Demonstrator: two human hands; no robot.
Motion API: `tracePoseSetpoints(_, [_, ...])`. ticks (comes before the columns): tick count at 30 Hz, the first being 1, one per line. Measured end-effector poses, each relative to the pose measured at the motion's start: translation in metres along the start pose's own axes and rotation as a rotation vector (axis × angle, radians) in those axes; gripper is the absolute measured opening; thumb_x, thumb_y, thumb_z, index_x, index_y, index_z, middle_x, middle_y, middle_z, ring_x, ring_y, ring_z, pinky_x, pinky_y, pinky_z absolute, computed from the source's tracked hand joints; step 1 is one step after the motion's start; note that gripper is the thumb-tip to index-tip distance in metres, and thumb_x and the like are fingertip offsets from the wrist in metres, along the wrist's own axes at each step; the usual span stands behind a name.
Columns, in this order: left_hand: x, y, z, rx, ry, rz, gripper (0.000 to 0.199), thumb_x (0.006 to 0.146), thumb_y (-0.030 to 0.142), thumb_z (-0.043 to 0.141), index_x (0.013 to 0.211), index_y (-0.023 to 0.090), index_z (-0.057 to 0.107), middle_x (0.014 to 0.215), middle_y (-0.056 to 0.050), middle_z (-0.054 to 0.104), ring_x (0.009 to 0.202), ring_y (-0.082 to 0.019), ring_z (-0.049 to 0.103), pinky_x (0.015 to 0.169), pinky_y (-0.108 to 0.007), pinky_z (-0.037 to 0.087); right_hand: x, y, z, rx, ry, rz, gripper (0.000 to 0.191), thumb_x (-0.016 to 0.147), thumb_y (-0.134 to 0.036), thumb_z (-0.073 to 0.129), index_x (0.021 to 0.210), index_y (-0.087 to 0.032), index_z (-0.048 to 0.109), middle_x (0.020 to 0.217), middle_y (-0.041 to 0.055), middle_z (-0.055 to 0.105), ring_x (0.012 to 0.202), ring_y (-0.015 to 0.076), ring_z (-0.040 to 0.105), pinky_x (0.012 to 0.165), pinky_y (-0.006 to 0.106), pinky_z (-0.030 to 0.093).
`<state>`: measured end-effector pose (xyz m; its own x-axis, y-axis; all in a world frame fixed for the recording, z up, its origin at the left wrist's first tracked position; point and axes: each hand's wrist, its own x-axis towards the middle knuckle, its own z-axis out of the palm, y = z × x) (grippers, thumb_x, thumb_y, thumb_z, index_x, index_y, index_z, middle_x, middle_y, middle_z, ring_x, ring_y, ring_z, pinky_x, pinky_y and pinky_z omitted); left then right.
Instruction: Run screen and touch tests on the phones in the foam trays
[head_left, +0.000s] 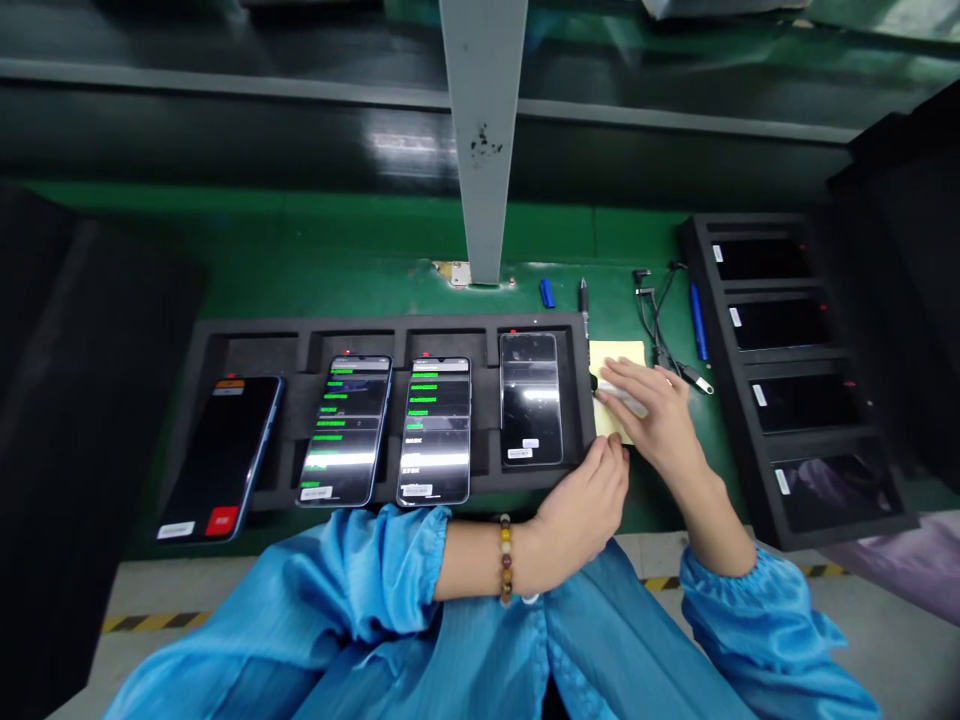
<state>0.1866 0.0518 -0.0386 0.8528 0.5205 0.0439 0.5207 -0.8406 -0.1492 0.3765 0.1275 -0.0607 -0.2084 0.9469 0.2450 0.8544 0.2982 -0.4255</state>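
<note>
Green matting covered the workbench (337, 260) where a person in blue sleeves worked over a black foam tray (292, 345) holding four phones. The right hand (649, 420) lay on a yellow notepad (619, 358) just to the right of the tray, its fingers closed around a white marker pen (622, 398) whose dark tip pointed left across the paper. The left hand (581, 510), a bead bracelet (506, 558) on its wrist, rested at the tray's near right corner, fingers loosely curled and touching the pad's lower edge; it gripped nothing that could be seen.

In the tray, the rightmost phone (531, 398) showed a dark screen with a small white label near its bottom. The two middle phones (435, 430) were lit with lines of green text, and the leftmost phone (221, 455) was dark except for a red square at its lower end.

Beyond the pad lay a bundle of black cables (660, 320), a blue pen (698, 320) and a small blue cap (547, 293). A second foam tray (701, 300) with four dark phones stood at the right, and a grey metal post (484, 140) rose from the bench behind the trays.
</note>
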Motion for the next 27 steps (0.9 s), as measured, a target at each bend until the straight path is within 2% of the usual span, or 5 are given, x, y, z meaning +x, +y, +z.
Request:
tracePoseSetpoints(6, [0.001, 0.0, 0.002, -0.017, 0.034, 0.003, 0.073, 0.103, 0.042, 0.052, 0.159, -0.005, 0.055, 0.16, -0.028, 0.059, 0.15, -0.037, 0.057, 0.137, -0.052, 0.035, 0.002, -0.005, -0.005, 0.059, 0.052, 0.001, 0.02, 0.107, -0.039, 0.068, 0.121, -0.028, 0.076, 0.122, 0.005, 0.084, 0.124, 0.0288, 0.077, 0.115, 0.054, 0.044])
tracePoseSetpoints(13, [-0.001, 0.0, 0.001, 0.016, 0.052, -0.009, 0.064, 0.106, 0.034, 0.044, 0.158, -0.002, 0.058, 0.159, -0.024, 0.062, 0.15, -0.035, 0.058, 0.136, -0.051, 0.037, 0.003, -0.004, -0.008, 0.103, 0.048, -0.032, 0.015, 0.106, -0.034, 0.069, 0.115, -0.027, 0.079, 0.112, 0.0051, 0.084, 0.117, 0.0276, 0.077, 0.105, 0.05, 0.055])
tracePoseSetpoints(18, [-0.001, -0.002, -0.004, 0.039, 0.016, 0.006, 0.062, 0.108, 0.032, 0.039, 0.159, 0.003, 0.059, 0.16, -0.021, 0.062, 0.153, -0.033, 0.057, 0.137, -0.052, 0.037, 0.004, -0.003, -0.009, 0.165, 0.051, -0.027, 0.015, 0.106, -0.035, 0.069, 0.111, -0.027, 0.081, 0.11, 0.006, 0.084, 0.108, 0.0269, 0.078, 0.1, 0.049, 0.059])
tracePoseSetpoints(23, [-0.002, -0.007, -0.017, 0.211, -0.106, 0.096, 0.065, 0.11, 0.026, 0.021, 0.166, 0.008, 0.05, 0.167, -0.021, 0.055, 0.158, -0.035, 0.052, 0.136, -0.062, 0.035, 0.003, 0.0, -0.009, 0.225, 0.073, 0.066, 0.019, 0.104, -0.041, 0.071, 0.11, -0.027, 0.083, 0.112, 0.0058, 0.083, 0.107, 0.0288, 0.078, 0.103, 0.052, 0.058])
tracePoseSetpoints(27, [-0.002, -0.007, -0.022, 0.314, -0.113, 0.112, 0.068, 0.106, 0.015, 0.019, 0.165, 0.009, 0.053, 0.163, -0.022, 0.059, 0.154, -0.039, 0.056, 0.124, -0.071, 0.047, 0.001, 0.002, -0.006, 0.214, 0.101, 0.111, 0.015, 0.1, -0.044, 0.075, 0.105, -0.032, 0.083, 0.107, 0.0073, 0.083, 0.1, 0.032, 0.079, 0.096, 0.052, 0.059])
